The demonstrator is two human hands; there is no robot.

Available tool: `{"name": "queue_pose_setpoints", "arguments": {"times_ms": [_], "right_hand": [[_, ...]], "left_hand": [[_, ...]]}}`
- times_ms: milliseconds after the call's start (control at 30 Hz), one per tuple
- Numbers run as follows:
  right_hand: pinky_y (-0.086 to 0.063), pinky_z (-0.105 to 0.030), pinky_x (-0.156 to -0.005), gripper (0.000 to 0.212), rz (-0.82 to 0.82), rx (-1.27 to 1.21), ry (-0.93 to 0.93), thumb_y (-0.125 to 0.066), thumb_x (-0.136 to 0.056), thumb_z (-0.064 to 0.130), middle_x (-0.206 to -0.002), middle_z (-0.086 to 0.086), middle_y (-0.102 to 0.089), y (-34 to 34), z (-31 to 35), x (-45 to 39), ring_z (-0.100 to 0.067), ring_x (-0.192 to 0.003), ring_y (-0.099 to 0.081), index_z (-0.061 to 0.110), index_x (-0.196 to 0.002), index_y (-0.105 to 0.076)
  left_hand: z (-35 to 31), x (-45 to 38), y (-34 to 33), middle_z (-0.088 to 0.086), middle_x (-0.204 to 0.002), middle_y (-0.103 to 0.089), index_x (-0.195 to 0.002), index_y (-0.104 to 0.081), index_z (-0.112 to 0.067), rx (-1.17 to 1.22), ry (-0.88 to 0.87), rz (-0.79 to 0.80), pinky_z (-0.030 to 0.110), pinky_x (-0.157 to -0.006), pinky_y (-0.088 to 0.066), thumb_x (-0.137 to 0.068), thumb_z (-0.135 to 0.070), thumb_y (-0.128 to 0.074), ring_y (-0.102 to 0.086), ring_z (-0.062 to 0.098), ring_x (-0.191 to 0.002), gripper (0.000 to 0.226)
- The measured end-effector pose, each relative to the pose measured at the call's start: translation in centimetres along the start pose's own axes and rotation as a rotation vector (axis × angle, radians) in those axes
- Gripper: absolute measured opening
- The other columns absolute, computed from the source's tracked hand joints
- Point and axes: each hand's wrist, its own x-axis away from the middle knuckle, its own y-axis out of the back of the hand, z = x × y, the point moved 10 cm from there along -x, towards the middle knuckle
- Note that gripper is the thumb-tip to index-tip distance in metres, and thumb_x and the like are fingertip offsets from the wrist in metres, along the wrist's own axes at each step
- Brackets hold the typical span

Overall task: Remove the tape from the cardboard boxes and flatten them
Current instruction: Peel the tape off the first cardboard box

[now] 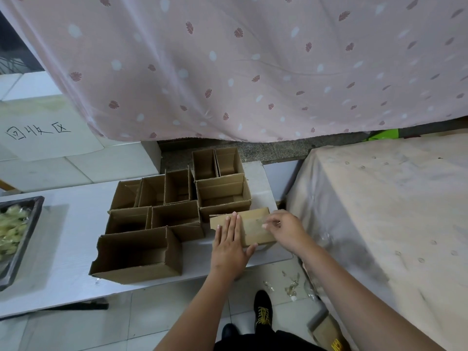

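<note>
A closed cardboard box point(253, 228) lies on the white table point(63, 249) at its right end. My left hand point(229, 245) presses flat on the box's left part, fingers straight, thumb along its near edge. My right hand point(285, 229) hovers over the box's right end with fingers curled, pinching at clear tape on the top; the tape itself is hard to make out. Several open cardboard boxes point(177, 198) stand packed together to the left and behind, the largest point(136, 254) nearest me.
A black tray point(24, 236) with pale contents sits at the table's left. A cloth-covered surface point(392, 211) stands to the right. Bits of clear tape point(291, 287) litter the tiled floor beside my shoe point(263, 310). A pink curtain point(228, 59) hangs behind.
</note>
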Motion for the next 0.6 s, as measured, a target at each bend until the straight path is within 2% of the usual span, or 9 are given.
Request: {"name": "queue_pose_setpoints", "arguments": {"times_ms": [67,133,267,333,400,500,600], "right_hand": [[-0.050,-0.030,-0.098,0.019,0.128,0.072,-0.032,-0.070,-0.091,0.020,-0.112,0.003,-0.071,-0.7,-0.2,-0.1,-0.013,-0.105,-0.064,0.017,-0.109,-0.076],[-0.050,-0.031,-0.102,0.021,0.160,0.148,-0.053,-0.069,-0.091,0.012,-0.113,0.001,-0.072,-0.8,-0.5,-0.3,-0.014,-0.108,-0.065,0.017,-0.111,-0.076],[-0.053,-0.035,-0.094,0.025,0.176,0.225,-0.006,-0.067,-0.090,0.004,-0.106,-0.004,-0.072,-1.2,0.4,-0.8,-0.020,-0.102,-0.067,0.019,-0.109,-0.073],[-0.052,-0.034,-0.095,0.037,0.215,0.304,0.044,-0.064,-0.092,0.006,-0.117,-0.005,-0.070,-1.9,1.1,-1.1,-0.021,-0.106,-0.065,0.026,-0.124,-0.068],[-0.048,-0.033,-0.102,0.037,0.256,0.406,0.071,-0.057,-0.097,0.010,-0.131,-0.004,-0.064,-2.6,1.4,-1.5,-0.023,-0.116,-0.060,0.027,-0.128,-0.067],[-0.050,-0.034,-0.097,0.026,0.245,0.445,0.060,-0.054,-0.099,0.016,-0.122,-0.002,-0.067,-3.0,1.1,-1.8,-0.022,-0.109,-0.062,0.023,-0.114,-0.074],[-0.052,-0.031,-0.087,0.015,0.241,0.410,0.052,-0.059,-0.095,0.019,-0.101,0.000,-0.068,-2.5,0.7,-1.7,-0.021,-0.097,-0.065,0.023,-0.096,-0.073]], "left_hand": [[0.0,-0.1,0.0,0.001,-0.162,0.031,-0.155,0.025,-0.013,-0.006,0.001,0.000,0.040,-0.123,0.016,-0.090,-0.075,-0.002,0.031,0.019,-0.148,0.093],[0.0,-0.1,-0.1,0.001,-0.162,0.031,-0.154,0.026,-0.013,-0.009,0.001,0.004,0.041,-0.123,0.015,-0.093,-0.074,-0.006,0.031,0.019,-0.148,0.092],[0.1,-0.1,-0.2,0.002,-0.162,0.032,-0.154,0.026,-0.013,-0.008,0.009,0.006,0.041,-0.124,0.014,-0.095,-0.073,-0.009,0.032,0.019,-0.148,0.091],[0.1,-0.1,-0.3,0.002,-0.161,0.033,-0.154,0.027,-0.013,-0.012,0.014,0.018,0.042,-0.123,0.015,-0.094,-0.073,-0.007,0.033,0.019,-0.147,0.091],[0.0,-0.2,-0.3,0.005,-0.160,0.035,-0.153,0.028,-0.015,-0.030,0.022,0.034,0.044,-0.122,0.017,-0.095,-0.071,-0.006,0.035,0.022,-0.146,0.088],[-1.3,-0.9,0.3,0.016,-0.162,0.030,-0.156,0.024,-0.028,-0.030,0.000,0.065,0.057,-0.120,0.015,-0.102,-0.060,-0.015,0.031,0.033,-0.147,0.074],[-2.9,-2.0,1.3,0.022,-0.165,0.012,-0.159,0.008,-0.026,-0.019,0.002,0.091,0.065,-0.118,0.010,-0.103,-0.054,-0.024,0.016,0.036,-0.152,0.070]]}}
